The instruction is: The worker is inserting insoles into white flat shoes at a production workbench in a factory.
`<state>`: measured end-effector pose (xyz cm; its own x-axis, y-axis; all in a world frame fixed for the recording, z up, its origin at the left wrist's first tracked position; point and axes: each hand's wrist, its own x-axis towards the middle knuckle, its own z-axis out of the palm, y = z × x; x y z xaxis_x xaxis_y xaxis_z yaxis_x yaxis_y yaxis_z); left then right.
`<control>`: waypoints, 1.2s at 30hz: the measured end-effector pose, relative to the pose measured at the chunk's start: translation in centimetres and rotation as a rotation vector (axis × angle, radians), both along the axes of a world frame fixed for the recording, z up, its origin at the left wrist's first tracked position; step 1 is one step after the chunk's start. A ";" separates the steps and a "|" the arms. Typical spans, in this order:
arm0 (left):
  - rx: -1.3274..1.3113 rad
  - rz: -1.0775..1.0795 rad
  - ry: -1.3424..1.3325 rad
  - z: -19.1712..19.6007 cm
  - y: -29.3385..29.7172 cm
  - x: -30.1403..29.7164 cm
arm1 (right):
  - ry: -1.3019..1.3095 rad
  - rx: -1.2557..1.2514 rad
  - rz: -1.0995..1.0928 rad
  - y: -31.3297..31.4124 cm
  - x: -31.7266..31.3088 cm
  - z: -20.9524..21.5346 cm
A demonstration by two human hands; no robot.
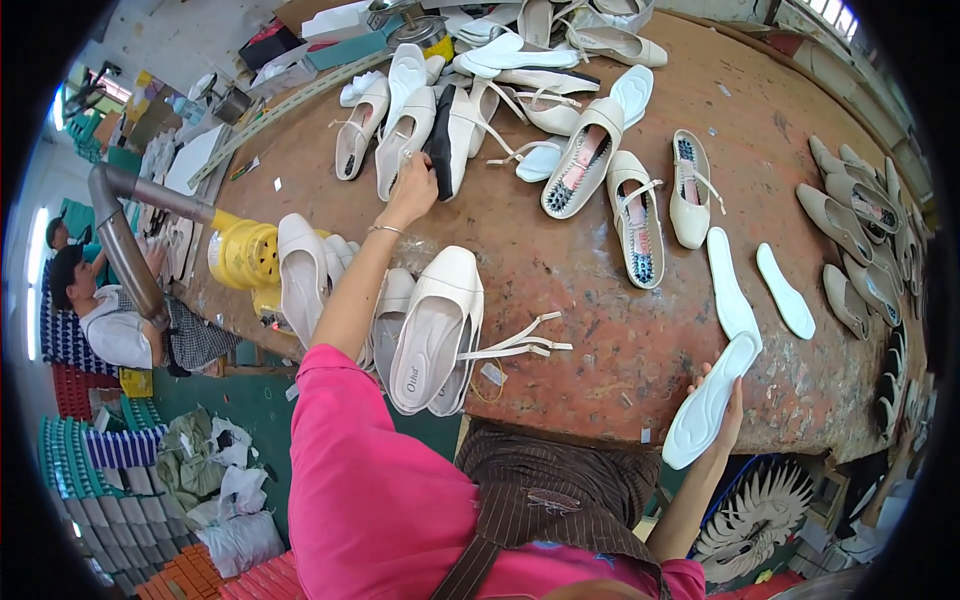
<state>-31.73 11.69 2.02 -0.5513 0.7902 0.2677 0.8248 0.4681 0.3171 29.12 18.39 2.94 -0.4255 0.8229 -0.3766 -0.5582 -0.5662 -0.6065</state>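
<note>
My left hand (pixel 412 190) reaches across the workbench with its fingers closed at the rear edge of a cream shoe (pixel 405 130). A black-soled cream shoe (pixel 452 140) lies on its side right beside those fingers. In my right hand (pixel 732 412) is a pale white insole (pixel 706 408), tilted at the bench's front edge, its toe end overlapping a second insole (pixel 731 290) on the bench. Another white insole (pixel 785 292) lies flat to the right. Between my arms sits a finished-looking cream slingback shoe (pixel 440 325) with loose straps, grouped with other shoes.
Several cream shoes (pixel 690 190) with uncovered insides lie mid-bench, with more shoes and insoles piled at the back. Beige shoes (pixel 850 225) are grouped at the right. A yellow duct fitting (pixel 245 252) with a metal pipe stands left. Another person (pixel 115 320) works beyond it.
</note>
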 end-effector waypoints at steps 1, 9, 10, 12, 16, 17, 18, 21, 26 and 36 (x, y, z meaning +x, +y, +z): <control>0.059 -0.031 0.005 -0.4 -0.2 -0.3 | -0.017 0.007 -0.006 -0.1 -0.1 0.2; 0.027 -0.097 -0.078 1.3 0.4 -0.4 | 0.020 0.000 -0.047 -1.8 0.3 1.5; -0.017 -0.042 -0.021 1.7 1.0 0.1 | 0.026 -0.009 -0.045 -2.1 0.6 1.6; 0.105 -0.019 -0.079 3.6 1.3 -0.4 | 0.030 0.011 -0.051 -2.5 0.9 1.8; 0.801 -0.092 -1.076 12.6 0.7 -1.3 | 0.016 0.022 -0.072 -2.8 2.1 1.9; 0.929 -0.212 -1.389 14.7 -0.2 -2.0 | 0.018 0.016 -0.065 -2.9 2.3 1.9; 0.868 -0.375 -1.428 17.3 -1.2 0.1 | 0.012 0.006 -0.083 -3.2 2.6 1.9; 0.816 -0.747 -1.486 21.1 -4.7 9.3 | 0.043 -0.010 -0.078 -3.5 2.8 0.9; 0.398 -1.071 -0.621 18.1 -8.5 23.2 | 0.103 -0.002 -0.054 -2.5 2.4 1.3; 0.092 -0.353 -0.267 3.2 -14.1 31.1 | -1.254 1.352 0.238 -4.7 -0.1 7.4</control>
<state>-0.64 -2.43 5.22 -0.3118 0.9218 0.2304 0.8125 0.1330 0.5676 28.99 13.64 10.29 -0.5890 0.7668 0.2553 0.5257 0.6035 -0.5995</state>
